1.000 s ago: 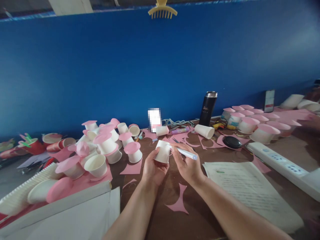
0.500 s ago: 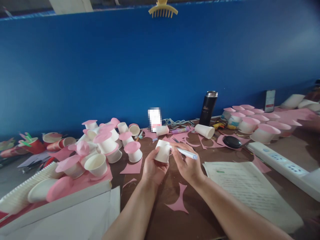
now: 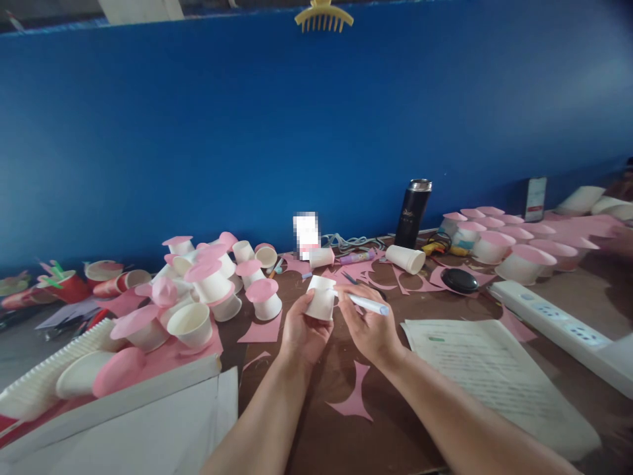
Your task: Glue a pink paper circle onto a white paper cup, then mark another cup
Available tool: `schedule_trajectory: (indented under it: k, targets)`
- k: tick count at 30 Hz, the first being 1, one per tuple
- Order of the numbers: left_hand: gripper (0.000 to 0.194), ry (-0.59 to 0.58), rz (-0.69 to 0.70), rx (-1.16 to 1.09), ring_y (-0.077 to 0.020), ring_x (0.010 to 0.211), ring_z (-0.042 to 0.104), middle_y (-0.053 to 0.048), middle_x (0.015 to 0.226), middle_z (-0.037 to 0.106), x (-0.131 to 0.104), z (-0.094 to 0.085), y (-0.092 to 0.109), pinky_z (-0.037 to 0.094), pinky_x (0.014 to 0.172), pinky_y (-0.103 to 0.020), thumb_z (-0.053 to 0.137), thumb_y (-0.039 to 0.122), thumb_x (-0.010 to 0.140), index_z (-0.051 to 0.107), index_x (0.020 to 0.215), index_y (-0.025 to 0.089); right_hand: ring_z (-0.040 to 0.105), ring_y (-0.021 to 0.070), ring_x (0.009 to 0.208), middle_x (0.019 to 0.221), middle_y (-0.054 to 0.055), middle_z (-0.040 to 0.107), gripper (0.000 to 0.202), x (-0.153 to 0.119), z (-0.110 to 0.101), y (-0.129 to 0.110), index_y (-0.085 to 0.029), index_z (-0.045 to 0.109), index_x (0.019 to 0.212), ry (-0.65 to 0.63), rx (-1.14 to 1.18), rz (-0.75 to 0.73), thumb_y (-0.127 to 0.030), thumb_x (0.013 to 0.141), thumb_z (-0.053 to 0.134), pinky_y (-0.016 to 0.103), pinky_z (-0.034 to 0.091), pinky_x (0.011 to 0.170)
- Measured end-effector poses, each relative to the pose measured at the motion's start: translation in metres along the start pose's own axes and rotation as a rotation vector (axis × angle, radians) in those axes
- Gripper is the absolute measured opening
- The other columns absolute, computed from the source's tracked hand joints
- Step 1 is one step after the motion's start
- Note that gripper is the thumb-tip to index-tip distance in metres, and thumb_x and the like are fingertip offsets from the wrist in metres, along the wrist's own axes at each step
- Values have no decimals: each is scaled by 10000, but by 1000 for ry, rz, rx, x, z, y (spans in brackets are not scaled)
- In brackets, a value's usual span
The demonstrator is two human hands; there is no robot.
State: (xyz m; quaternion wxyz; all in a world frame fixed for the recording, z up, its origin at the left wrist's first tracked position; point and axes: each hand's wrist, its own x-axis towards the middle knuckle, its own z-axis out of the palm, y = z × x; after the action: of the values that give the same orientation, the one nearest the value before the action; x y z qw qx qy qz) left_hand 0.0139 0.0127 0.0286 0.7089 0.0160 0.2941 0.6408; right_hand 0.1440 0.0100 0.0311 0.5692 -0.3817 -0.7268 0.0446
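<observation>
A white paper cup (image 3: 321,300) is held upside down or tilted, I cannot tell which, in my left hand (image 3: 302,330), with the thumb along its left side. My right hand (image 3: 370,326) grips a white marker (image 3: 366,302), whose tip is at the cup's right side. Below the hands a pink paper scrap (image 3: 355,396) lies on the brown table (image 3: 346,448). To the left stands a white cup with a pink disc (image 3: 264,300) on top.
Pink-topped cups crowd the left (image 3: 205,277) and the back right. A black bottle (image 3: 413,214), a tipped cup (image 3: 405,259) and a black round object (image 3: 459,280) lie beyond my right hand. Printed sheets (image 3: 494,376) and a power strip (image 3: 548,323) are at the right.
The cup and my left hand have shifted up very slightly. The marker stays beside the cup in my right hand, which has barely moved.
</observation>
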Motion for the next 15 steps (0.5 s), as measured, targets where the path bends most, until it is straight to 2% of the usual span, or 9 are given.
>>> schedule_trajectory:
  k: [15]
  targets:
    - [197,-17,4,-1,-124,624,648,-27,765,695,0,0,2,488,525,-211,707,126,685,632,867,133,650,199,874,912,36,713,145,-1,2,1,-220,648,958,-4,1,-7,-213,884,523,363,470,829]
